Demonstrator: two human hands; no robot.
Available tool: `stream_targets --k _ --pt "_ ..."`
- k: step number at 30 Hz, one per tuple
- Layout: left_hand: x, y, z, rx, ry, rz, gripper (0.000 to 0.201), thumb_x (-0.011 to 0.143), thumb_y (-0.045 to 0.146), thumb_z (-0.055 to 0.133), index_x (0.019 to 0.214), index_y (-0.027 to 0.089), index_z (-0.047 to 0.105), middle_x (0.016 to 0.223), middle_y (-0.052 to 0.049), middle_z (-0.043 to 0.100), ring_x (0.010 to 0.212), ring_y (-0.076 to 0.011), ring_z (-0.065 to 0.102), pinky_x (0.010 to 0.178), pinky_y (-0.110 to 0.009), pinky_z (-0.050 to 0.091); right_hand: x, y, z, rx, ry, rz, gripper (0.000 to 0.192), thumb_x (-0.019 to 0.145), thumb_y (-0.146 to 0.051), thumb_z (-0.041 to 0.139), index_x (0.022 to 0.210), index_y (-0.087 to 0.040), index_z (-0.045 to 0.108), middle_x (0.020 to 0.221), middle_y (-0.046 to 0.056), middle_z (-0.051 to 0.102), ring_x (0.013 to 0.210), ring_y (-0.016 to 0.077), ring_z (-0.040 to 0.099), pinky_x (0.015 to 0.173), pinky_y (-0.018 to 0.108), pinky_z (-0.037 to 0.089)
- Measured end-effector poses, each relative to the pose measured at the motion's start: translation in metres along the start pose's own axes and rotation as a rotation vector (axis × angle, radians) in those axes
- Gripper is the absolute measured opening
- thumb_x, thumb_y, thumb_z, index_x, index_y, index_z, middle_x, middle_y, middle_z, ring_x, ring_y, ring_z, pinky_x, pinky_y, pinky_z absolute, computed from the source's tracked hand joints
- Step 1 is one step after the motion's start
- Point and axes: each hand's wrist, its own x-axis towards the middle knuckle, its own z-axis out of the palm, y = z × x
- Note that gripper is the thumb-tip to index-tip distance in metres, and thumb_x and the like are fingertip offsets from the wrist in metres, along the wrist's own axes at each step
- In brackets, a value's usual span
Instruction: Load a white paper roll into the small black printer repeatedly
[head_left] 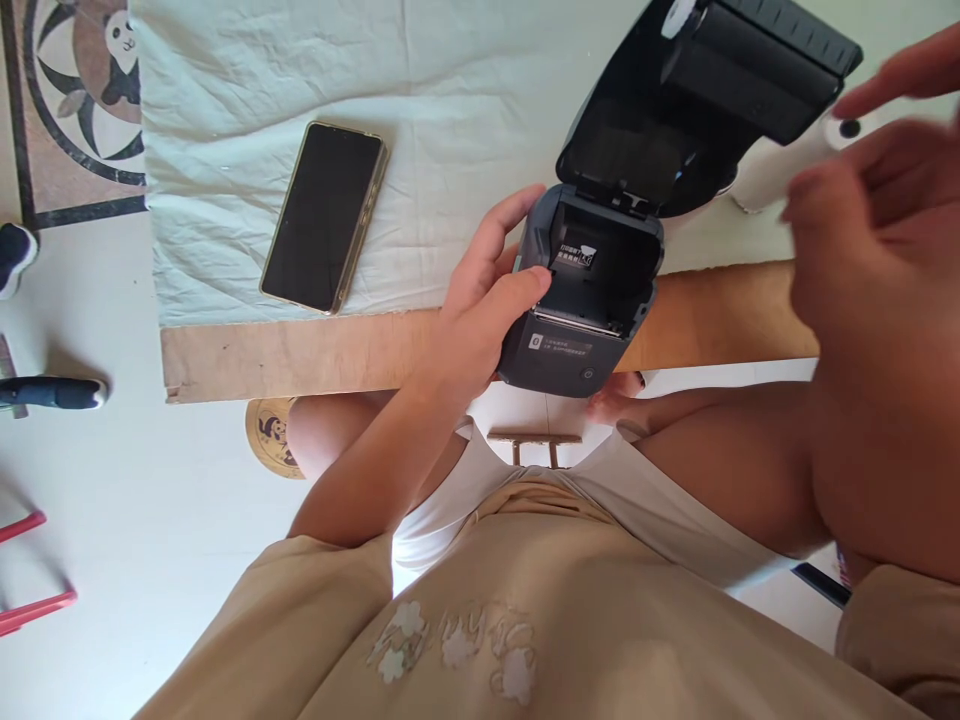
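- My left hand (pixel 484 300) clasps the open label printer (pixel 581 300) at the tabletop's (pixel 300 350) near edge: rigid plastic, probably light, its hinged lid (pixel 697 90) the weak spot.
- My right hand (pixel 862 200), loosely open, hovers by a paper roll (pixel 780 165).
- A smartphone (pixel 324 216) lies on the cloth.

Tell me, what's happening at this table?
A person holds a small dark printer steady with the left hand; its lid is flipped open. The right hand is raised beside a white paper roll. A phone lies screen-up on the white cloth.
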Motion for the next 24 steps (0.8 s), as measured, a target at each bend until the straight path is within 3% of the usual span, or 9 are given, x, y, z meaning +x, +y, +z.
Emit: stream_targets --k 3,5,8,10,13,16,20,24 --pt "-0.001 0.000 -0.001 0.042 -0.011 -0.020 0.062 0.096 0.054 0.078 0.150 0.028 0.066 0.108 -0.006 0.079 0.081 -0.0218 0.071 0.070 -0.033 0.052 0.000 -0.001 0.020 -0.012 -0.181 -0.118 0.069 0.088 -0.028 0.077 0.157 -0.033 0.068 0.157 0.009 0.069 0.071 0.0007 0.053 0.059 0.023 0.044" --pt "-0.002 0.000 -0.001 0.055 -0.020 -0.028 0.062 0.096 0.052 0.075 0.152 0.028 0.066 0.108 -0.006 0.079 0.086 -0.0247 0.074 0.073 -0.035 0.052 0.000 -0.003 0.030 -0.085 -0.307 0.002 0.081 0.086 -0.029 0.081 0.163 -0.032 0.058 0.159 0.011 0.067 0.072 0.0014 0.054 0.065 0.025 0.052" --pt "-0.001 0.003 -0.003 0.056 -0.014 -0.027 0.060 0.096 0.051 0.075 0.150 0.028 0.067 0.108 -0.006 0.079 0.087 -0.0257 0.075 0.071 -0.034 0.051 0.004 -0.008 0.042 -0.188 -0.405 0.233 0.074 0.081 -0.023 0.084 0.149 -0.026 0.055 0.122 0.006 0.073 0.072 0.0062 0.060 0.080 0.031 0.058" --pt "0.000 0.006 -0.006 0.038 -0.052 -0.042 0.058 0.096 0.048 0.075 0.149 0.026 0.065 0.108 -0.005 0.079 0.084 -0.0235 0.074 0.068 -0.032 0.052 0.009 -0.014 0.045 -0.216 -0.380 0.336 0.068 0.080 -0.024 0.088 0.140 -0.025 0.055 0.106 0.002 0.068 0.074 0.0085 0.061 0.080 0.031 0.056" --pt "0.001 0.010 -0.011 0.013 -0.127 -0.087 0.058 0.096 0.048 0.081 0.148 0.027 0.065 0.111 -0.005 0.080 0.083 -0.0215 0.072 0.069 -0.032 0.057 0.013 -0.023 0.045 -0.202 -0.303 0.406 0.065 0.072 -0.036 0.098 0.124 -0.022 0.061 0.106 0.004 0.066 0.074 0.0077 0.054 0.069 0.028 0.045" --pt "0.001 0.008 -0.011 -0.009 -0.121 -0.068 0.056 0.095 0.048 0.085 0.145 0.029 0.068 0.115 -0.006 0.082 0.087 -0.0229 0.074 0.073 -0.033 0.059 0.012 -0.027 0.042 -0.179 -0.227 0.388 0.061 0.064 -0.043 0.100 0.104 -0.020 0.060 0.104 0.007 0.063 0.080 0.0082 0.046 0.067 0.027 0.038" --pt "0.001 0.002 -0.011 -0.030 -0.065 -0.045 0.052 0.096 0.049 0.081 0.144 0.030 0.070 0.112 -0.005 0.081 0.088 -0.0242 0.075 0.072 -0.033 0.056 0.008 -0.023 0.040 -0.155 -0.203 0.311 0.051 0.069 -0.043 0.089 0.098 -0.020 0.056 0.105 0.008 0.065 0.092 0.0132 0.052 0.079 0.030 0.044" --pt "0.003 0.002 -0.017 -0.025 -0.145 -0.085 0.058 0.096 0.049 0.086 0.148 0.032 0.070 0.123 -0.007 0.084 0.100 -0.0303 0.081 0.082 -0.038 0.065 0.008 -0.018 0.039 -0.140 -0.244 0.306 0.048 0.072 -0.046 0.086 0.095 -0.019 0.054 0.106 0.009 0.067 0.098 0.0166 0.056 0.083 0.032 0.045"
